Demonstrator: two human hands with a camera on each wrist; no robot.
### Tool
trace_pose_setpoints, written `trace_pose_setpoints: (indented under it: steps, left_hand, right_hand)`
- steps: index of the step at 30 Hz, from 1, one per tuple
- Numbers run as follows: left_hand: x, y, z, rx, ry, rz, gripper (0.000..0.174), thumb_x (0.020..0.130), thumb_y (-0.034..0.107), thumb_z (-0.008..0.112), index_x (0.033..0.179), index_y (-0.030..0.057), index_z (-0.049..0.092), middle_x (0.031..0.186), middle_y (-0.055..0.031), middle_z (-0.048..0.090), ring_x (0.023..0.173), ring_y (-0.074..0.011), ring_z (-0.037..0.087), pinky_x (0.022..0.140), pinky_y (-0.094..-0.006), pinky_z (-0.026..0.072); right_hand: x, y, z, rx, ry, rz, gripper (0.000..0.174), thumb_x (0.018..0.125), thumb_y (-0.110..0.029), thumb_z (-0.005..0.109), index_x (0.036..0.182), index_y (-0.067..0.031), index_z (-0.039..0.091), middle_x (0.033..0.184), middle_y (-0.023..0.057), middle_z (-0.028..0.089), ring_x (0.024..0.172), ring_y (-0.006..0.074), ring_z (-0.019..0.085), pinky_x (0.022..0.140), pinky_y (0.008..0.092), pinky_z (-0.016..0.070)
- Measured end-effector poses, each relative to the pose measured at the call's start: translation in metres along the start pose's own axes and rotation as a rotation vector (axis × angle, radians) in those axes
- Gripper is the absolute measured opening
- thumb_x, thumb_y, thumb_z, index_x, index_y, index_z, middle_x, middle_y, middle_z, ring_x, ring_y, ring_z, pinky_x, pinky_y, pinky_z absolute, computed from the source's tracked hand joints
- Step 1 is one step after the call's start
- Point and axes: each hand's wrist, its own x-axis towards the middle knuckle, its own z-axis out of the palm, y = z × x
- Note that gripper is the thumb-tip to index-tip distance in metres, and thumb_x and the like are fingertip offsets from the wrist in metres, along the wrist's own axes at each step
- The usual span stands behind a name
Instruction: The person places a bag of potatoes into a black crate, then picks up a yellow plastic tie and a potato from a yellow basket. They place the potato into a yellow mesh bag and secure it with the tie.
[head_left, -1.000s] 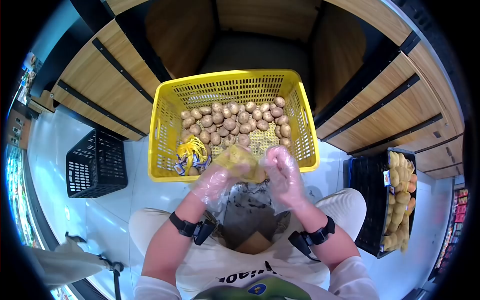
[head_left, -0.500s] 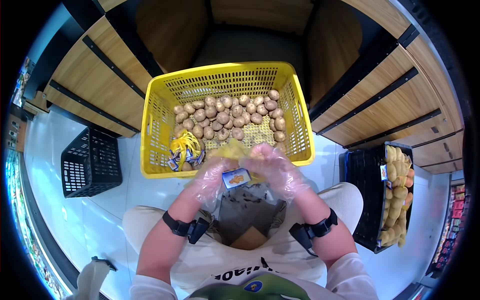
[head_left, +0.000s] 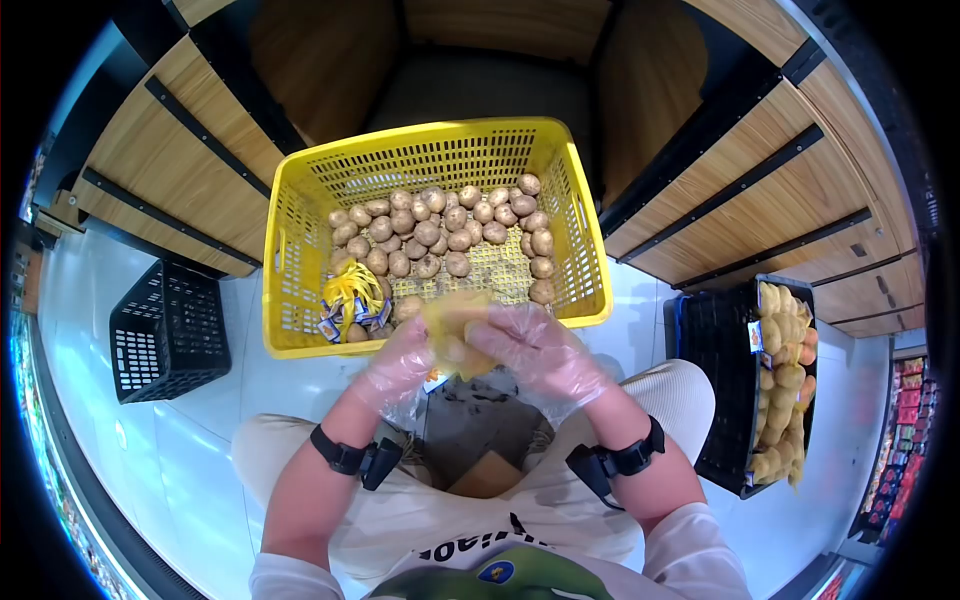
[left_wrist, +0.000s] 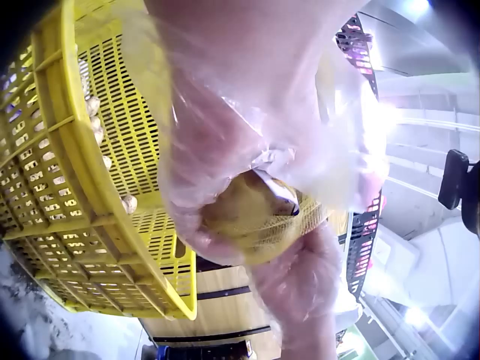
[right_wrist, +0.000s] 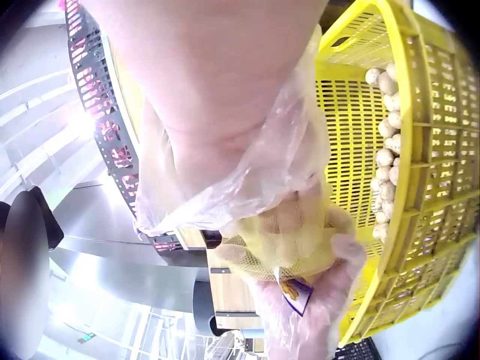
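Both hands wear clear plastic gloves and work on a yellow mesh bag over the near edge of the yellow crate. My left hand grips the bag from the left, its fingers curled round the netting. From the right, my right hand holds the bag, with yellow netting lying over its fingers. A blue-and-white label hangs from the bag. Loose potatoes lie inside the crate, and a bundle of yellow mesh bags with labels rests in its near left corner.
To the left, a black plastic basket stands on the tiled floor. On the right is a black crate with filled mesh bags of potatoes. Wooden cabinets stand behind and to both sides. A dark mat lies between the person's knees.
The hands have come closer together on the mesh bag. Its label showed between them half a second ago and is now mostly covered. The head view has shifted, so the crate appears further left.
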Motion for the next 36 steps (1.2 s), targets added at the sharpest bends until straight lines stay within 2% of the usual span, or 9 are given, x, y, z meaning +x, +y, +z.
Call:
trace_pose_setpoints:
  steps: [7, 10, 14, 20, 23, 25, 27, 30, 36]
  left_hand:
    - [0.002, -0.008, -0.009, 0.043, 0.209, 0.037, 0.057, 0.081, 0.029, 0.076, 0.128, 0.0023, 0.056, 0.108, -0.0036, 0.064, 0.093, -0.0113, 0.062, 0.078, -0.0260, 0.0517]
    - [0.005, 0.008, -0.001, 0.098, 0.163, -0.073, 0.050, 0.084, 0.021, 0.073, 0.128, 0.0027, 0.055, 0.112, -0.0041, 0.064, 0.097, -0.0129, 0.062, 0.083, -0.0280, 0.0522]
    - [0.007, 0.004, 0.004, 0.139, 0.186, -0.057, 0.052, 0.084, 0.020, 0.075, 0.128, 0.0027, 0.055, 0.114, -0.0043, 0.064, 0.100, -0.0138, 0.063, 0.087, -0.0296, 0.0522]
    - [0.003, 0.013, 0.002, 0.104, 0.256, 0.044, 0.045, 0.080, 0.014, 0.080, 0.119, 0.0037, 0.061, 0.103, -0.0009, 0.065, 0.094, -0.0103, 0.062, 0.076, -0.0245, 0.0522]
    - [0.000, 0.017, -0.003, 0.061, 0.273, -0.038, 0.048, 0.080, 0.014, 0.080, 0.122, 0.0046, 0.059, 0.104, -0.0008, 0.065, 0.092, -0.0105, 0.062, 0.072, -0.0254, 0.0530]
    - [-0.002, 0.028, 0.007, 0.022, 0.310, -0.114, 0.050, 0.081, 0.018, 0.079, 0.125, 0.0057, 0.057, 0.104, -0.0009, 0.064, 0.088, -0.0103, 0.062, 0.068, -0.0263, 0.0537]
    - [-0.003, 0.027, -0.001, 0.072, 0.281, -0.122, 0.056, 0.079, 0.022, 0.080, 0.127, 0.0061, 0.055, 0.106, -0.0015, 0.063, 0.090, -0.0115, 0.062, 0.069, -0.0278, 0.0554]
    - [-0.002, 0.028, -0.004, 0.127, 0.220, -0.150, 0.059, 0.078, 0.027, 0.080, 0.128, 0.0066, 0.054, 0.108, -0.0021, 0.062, 0.091, -0.0121, 0.062, 0.066, -0.0289, 0.0570]
    - [-0.003, 0.028, 0.004, 0.125, 0.203, -0.219, 0.052, 0.086, 0.039, 0.073, 0.123, 0.0057, 0.057, 0.103, -0.0025, 0.063, 0.086, -0.0108, 0.063, 0.054, -0.0259, 0.0551]
  right_hand:
    - [-0.004, -0.014, 0.010, -0.205, 0.377, -0.258, 0.036, 0.081, -0.032, 0.080, 0.085, -0.0034, 0.057, 0.079, 0.0056, 0.064, 0.077, 0.0132, 0.062, 0.072, 0.0340, 0.0523]
    - [-0.003, -0.012, 0.015, -0.803, 0.298, -0.382, 0.040, 0.076, -0.034, 0.082, 0.082, -0.0048, 0.056, 0.071, 0.0075, 0.058, 0.064, 0.0228, 0.060, 0.063, 0.0380, 0.0508]
    - [0.004, 0.016, 0.016, -0.869, 0.346, -0.494, 0.034, 0.076, -0.030, 0.081, 0.082, -0.0062, 0.057, 0.072, 0.0108, 0.057, 0.060, 0.0303, 0.056, 0.060, 0.0383, 0.0494]
    - [0.006, 0.004, 0.005, -0.609, 0.097, -0.208, 0.026, 0.083, -0.022, 0.075, 0.085, -0.0025, 0.057, 0.074, 0.0096, 0.060, 0.066, 0.0260, 0.060, 0.063, 0.0366, 0.0489]
    - [0.006, 0.016, 0.000, -0.107, 0.090, -0.213, 0.021, 0.088, -0.020, 0.069, 0.089, -0.0027, 0.058, 0.079, 0.0052, 0.061, 0.074, 0.0167, 0.061, 0.068, 0.0323, 0.0482]
    - [0.006, 0.014, 0.001, 0.469, 0.155, -0.179, 0.013, 0.093, -0.018, 0.063, 0.094, -0.0052, 0.059, 0.085, 0.0027, 0.059, 0.079, 0.0108, 0.055, 0.073, 0.0284, 0.0473]
    - [0.003, 0.011, -0.008, 0.267, 0.252, -0.079, 0.007, 0.094, -0.013, 0.057, 0.096, -0.0056, 0.058, 0.091, 0.0044, 0.059, 0.080, 0.0128, 0.057, 0.076, 0.0284, 0.0493]
    - [0.008, 0.020, -0.017, 0.870, 0.421, 0.047, 0.010, 0.092, -0.008, 0.053, 0.100, -0.0033, 0.057, 0.091, 0.0050, 0.060, 0.083, 0.0131, 0.060, 0.077, 0.0265, 0.0511]
    - [0.005, -0.009, -0.013, 0.218, 0.278, 0.101, 0.050, 0.085, -0.027, 0.071, 0.124, 0.0003, 0.056, 0.103, 0.0114, 0.067, 0.089, 0.0170, 0.066, 0.079, 0.0316, 0.0534]
